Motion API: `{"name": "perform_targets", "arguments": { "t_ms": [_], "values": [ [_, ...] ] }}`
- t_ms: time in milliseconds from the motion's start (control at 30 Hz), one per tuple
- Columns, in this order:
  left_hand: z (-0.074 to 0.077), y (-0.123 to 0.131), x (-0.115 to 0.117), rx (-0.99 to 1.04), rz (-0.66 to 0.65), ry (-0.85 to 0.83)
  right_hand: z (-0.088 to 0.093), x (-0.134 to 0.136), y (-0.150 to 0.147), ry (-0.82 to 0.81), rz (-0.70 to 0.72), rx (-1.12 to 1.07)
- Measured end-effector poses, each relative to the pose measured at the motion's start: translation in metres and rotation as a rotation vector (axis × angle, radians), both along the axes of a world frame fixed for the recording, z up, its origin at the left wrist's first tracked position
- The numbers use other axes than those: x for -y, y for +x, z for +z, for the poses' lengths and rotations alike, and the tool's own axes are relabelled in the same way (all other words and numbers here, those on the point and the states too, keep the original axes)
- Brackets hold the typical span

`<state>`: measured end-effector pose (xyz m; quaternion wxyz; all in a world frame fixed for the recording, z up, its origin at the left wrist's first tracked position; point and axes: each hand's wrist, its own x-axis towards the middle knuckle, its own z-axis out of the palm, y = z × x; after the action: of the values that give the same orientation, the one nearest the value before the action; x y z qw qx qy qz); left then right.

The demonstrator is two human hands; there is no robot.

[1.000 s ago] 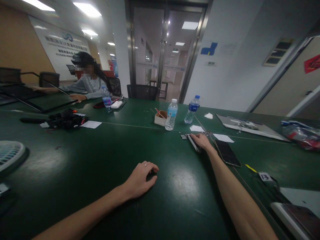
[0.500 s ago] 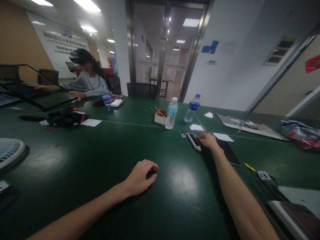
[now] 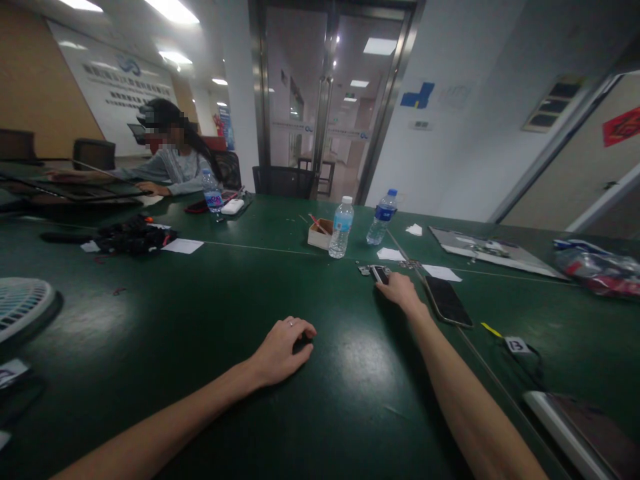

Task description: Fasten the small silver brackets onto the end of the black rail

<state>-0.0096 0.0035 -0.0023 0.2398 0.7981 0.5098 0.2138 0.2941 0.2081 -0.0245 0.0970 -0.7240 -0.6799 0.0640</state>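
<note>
1. The right hand is laid over a small dark device on the green table; only the device's far end is seen.
2. Fingers are held together and curved down over the device; whether it is clasped cannot be told.
3. The left hand is rested on the table, well apart from the device, fingers loosely curled, tips on the surface. A dark patch is seen under the tips; thing or shadow cannot be told.
4. A black phone is seen just beside the right hand, screen up.
5. Small loose parts and a white paper slip are seen just beyond the device.
6. Two water bottles are stood upright farther back, next to a small open box.
7. A co-worker is seated at the far left end.
</note>
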Motion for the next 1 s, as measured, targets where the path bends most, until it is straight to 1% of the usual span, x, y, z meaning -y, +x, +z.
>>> {"name": "perform_targets", "arguments": {
  "t_ms": [100, 233, 367, 533, 700, 767, 933, 1000],
  "values": [
    [0.000, 0.000, 0.000, -0.003, 0.002, -0.007, -0.002, 0.010, -0.015, 0.010, -0.018, 0.002],
    [0.000, 0.000, 0.000, -0.004, 0.000, 0.000, 0.001, 0.017, -0.025, 0.016, -0.038, -0.008],
    [-0.001, 0.000, -0.001, -0.002, 0.001, 0.000, 0.005, 0.019, -0.029, 0.020, -0.029, -0.019],
    [0.002, 0.001, 0.000, -0.016, 0.005, -0.015, 0.008, 0.020, -0.030, 0.019, -0.027, -0.032],
    [0.004, 0.001, 0.001, -0.008, -0.004, -0.016, 0.012, 0.022, -0.029, 0.035, 0.017, -0.047],
    [0.003, 0.000, 0.001, -0.006, -0.007, -0.013, 0.012, 0.022, -0.029, 0.061, 0.021, -0.043],
    [0.000, -0.001, 0.000, 0.008, -0.016, -0.010, 0.007, 0.026, -0.029, 0.185, 0.036, -0.046],
    [0.000, -0.001, -0.001, 0.010, -0.018, -0.004, 0.008, 0.027, -0.028, 0.204, 0.049, -0.059]
  ]
}}
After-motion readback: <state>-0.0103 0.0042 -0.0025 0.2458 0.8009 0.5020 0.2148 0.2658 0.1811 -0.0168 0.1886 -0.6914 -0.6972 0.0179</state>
